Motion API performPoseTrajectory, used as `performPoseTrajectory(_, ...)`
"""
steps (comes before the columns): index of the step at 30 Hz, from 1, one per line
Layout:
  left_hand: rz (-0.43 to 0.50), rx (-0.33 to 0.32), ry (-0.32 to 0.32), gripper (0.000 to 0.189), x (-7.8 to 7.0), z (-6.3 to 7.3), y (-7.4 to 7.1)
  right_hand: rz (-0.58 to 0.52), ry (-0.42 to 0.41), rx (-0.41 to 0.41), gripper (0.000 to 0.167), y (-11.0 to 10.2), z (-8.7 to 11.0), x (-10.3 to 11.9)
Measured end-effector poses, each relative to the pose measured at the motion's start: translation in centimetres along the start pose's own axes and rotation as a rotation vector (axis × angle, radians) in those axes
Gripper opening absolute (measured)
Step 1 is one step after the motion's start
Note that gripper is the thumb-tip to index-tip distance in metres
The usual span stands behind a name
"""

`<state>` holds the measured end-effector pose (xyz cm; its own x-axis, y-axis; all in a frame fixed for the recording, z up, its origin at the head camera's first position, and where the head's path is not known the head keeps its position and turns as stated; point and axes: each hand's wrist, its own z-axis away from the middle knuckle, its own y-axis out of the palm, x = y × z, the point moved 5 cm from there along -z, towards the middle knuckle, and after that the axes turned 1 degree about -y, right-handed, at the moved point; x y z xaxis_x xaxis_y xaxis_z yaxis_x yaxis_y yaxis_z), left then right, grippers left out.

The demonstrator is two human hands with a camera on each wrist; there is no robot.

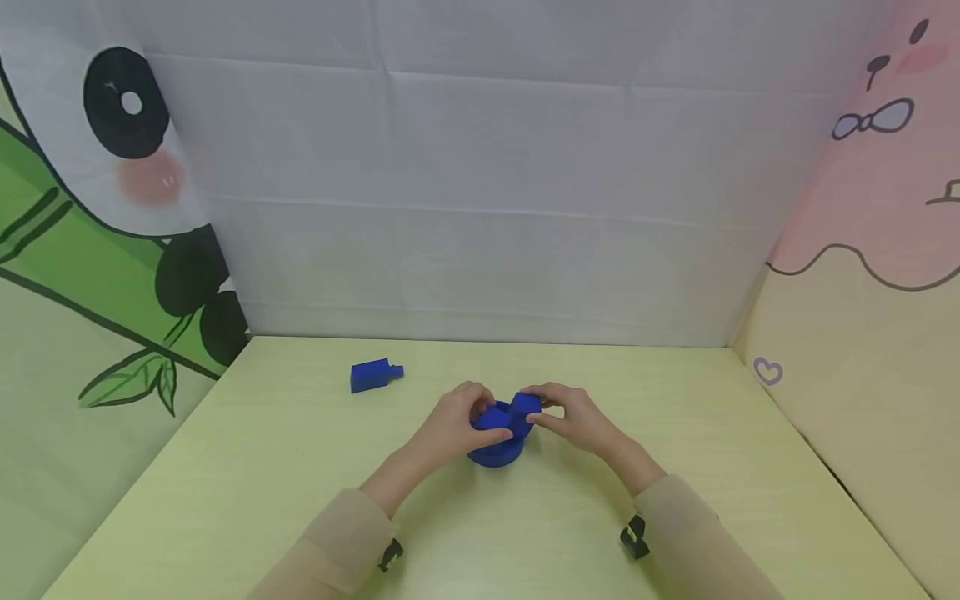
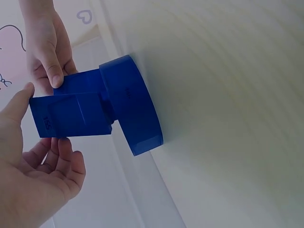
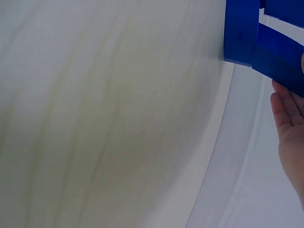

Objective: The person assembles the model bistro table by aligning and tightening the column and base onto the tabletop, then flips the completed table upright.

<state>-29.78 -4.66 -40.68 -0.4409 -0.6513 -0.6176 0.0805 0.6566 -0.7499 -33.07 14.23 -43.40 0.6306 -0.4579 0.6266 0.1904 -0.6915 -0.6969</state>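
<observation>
A round blue base (image 1: 497, 456) stands on the table, with two blue blocks rising from it. My left hand (image 1: 444, 427) pinches the left block (image 2: 73, 114), thumb on one side and curled fingers on the other. The right block (image 1: 527, 403) is held between the thumb and fingers of my right hand (image 1: 579, 419). In the left wrist view the left block's narrow neck meets the base, and dark marks show on its face. The right wrist view shows the right block (image 3: 279, 56) leaning outward from the base; that hand is partly cut off.
Another blue block (image 1: 371, 377) with a small peg at one end lies on its side at the back left of the pale yellow table (image 1: 300, 467). A white cloth (image 1: 495, 200) hangs behind, and printed panels stand on both sides.
</observation>
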Motion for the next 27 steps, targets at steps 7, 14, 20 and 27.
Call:
performPoseTrajectory(7, -0.016, 0.074, 0.095, 0.039, 0.4, 0.3, -0.6, 0.018, -0.005, -0.008, 0.039, -0.1, 0.1, 0.2)
performPoseTrajectory(14, -0.044, 0.148, 0.202, 0.031, 0.9, 1.0, -1.1, 0.018, -0.017, -0.013, 0.039, -0.1, 0.1, 0.3)
performPoseTrajectory(20, -0.054, 0.202, 0.244, 0.031, 1.4, 1.5, -1.4, 0.024, -0.008, -0.009, 0.039, -0.1, 0.1, 0.2)
performPoseTrajectory(27, -0.032, 0.197, 0.266, 0.035, 1.5, 1.8, -1.7, 0.015, -0.020, -0.014, 0.039, -0.1, 0.1, 0.4)
